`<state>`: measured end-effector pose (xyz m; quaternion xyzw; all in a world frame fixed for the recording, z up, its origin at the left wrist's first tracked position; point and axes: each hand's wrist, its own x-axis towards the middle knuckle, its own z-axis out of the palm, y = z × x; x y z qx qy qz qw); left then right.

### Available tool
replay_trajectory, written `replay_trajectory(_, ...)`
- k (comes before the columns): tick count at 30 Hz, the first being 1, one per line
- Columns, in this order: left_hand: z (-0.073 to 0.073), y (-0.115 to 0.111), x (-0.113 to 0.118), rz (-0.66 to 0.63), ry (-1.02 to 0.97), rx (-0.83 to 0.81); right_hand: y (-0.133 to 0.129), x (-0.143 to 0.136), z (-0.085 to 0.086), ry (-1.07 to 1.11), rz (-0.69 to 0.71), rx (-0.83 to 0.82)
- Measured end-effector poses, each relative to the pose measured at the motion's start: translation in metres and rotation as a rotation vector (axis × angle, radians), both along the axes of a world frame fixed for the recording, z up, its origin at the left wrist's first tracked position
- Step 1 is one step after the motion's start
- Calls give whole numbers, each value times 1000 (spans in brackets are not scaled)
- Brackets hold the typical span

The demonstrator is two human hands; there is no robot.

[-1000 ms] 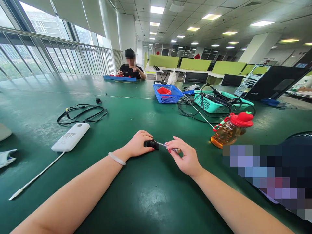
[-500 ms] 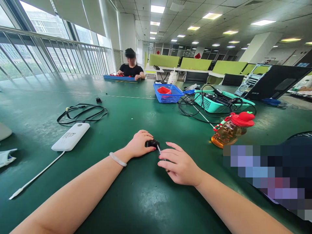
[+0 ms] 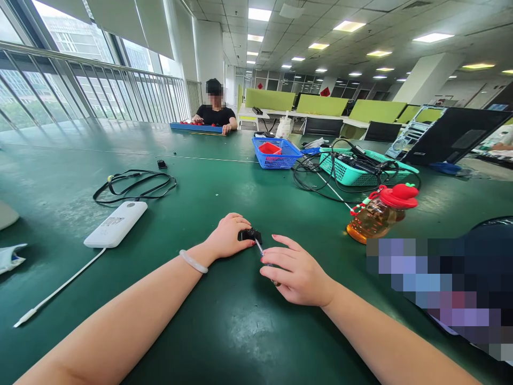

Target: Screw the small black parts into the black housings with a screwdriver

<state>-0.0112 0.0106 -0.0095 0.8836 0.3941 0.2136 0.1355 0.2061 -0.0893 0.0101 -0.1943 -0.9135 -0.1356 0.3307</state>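
My left hand [image 3: 229, 236] is closed around a small black part [image 3: 250, 234] and steadies it on the green table [image 3: 248, 331]. What exactly this part is, I cannot make out. Between the fingers of my right hand [image 3: 294, 272] is a thin screwdriver [image 3: 259, 248], its metal shaft slanting up and left. The shaft's tip meets the near side of the black part, close to my left thumb. Most of the screwdriver's handle is hidden by the right fingers.
A white power bank [image 3: 116, 224] and a looped black cable [image 3: 136, 187] lie left. Blue [image 3: 276, 160] and teal [image 3: 344, 174] baskets stand ahead with tangled cables. A red-lidded bottle [image 3: 374, 216] is right. Across the table sits a person [image 3: 216, 115] behind a blue tray [image 3: 196, 127].
The screwdriver's tip has shifted slightly left and down against the black part. Both hands stay almost in place.
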Motion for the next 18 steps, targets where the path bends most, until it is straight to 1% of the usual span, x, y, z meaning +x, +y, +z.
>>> replay_trajectory(5, 1, 0, 0, -9, -4, 3, 1, 0, -2, 14, -9, 2)
replay_trajectory(10, 2, 0, 0, -24, -3, -3, 0, -2, -2, 15, 11, -5)
replay_trajectory(18, 1, 0, 0, -21, -10, 5, 1, -2, -4, 28, -16, 2)
